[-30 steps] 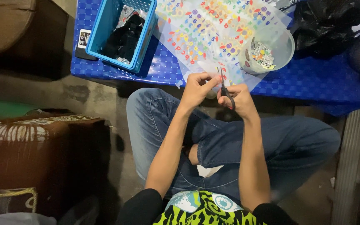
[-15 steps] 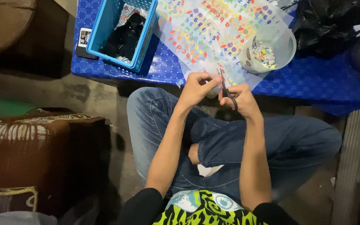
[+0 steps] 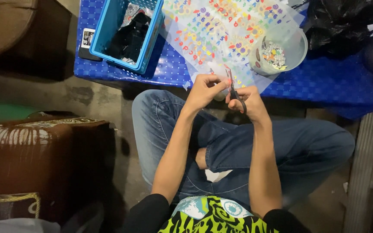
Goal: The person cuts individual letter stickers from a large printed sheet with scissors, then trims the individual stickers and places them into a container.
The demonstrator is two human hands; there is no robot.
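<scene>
The right hand (image 3: 248, 101) grips black-handled scissors (image 3: 237, 92), fingers closed through the handles, blades pointing toward the sticker sheet (image 3: 221, 30). The left hand (image 3: 203, 88) pinches the near edge of that clear sheet, fingers closed on it just beside the scissors. The sheet, covered in small coloured shapes, lies on the blue surface (image 3: 324, 82). Right of the sheet stands a translucent bowl (image 3: 281, 49) holding small cut pieces. Left of the sheet sits a blue basket (image 3: 128, 34) with dark contents
</scene>
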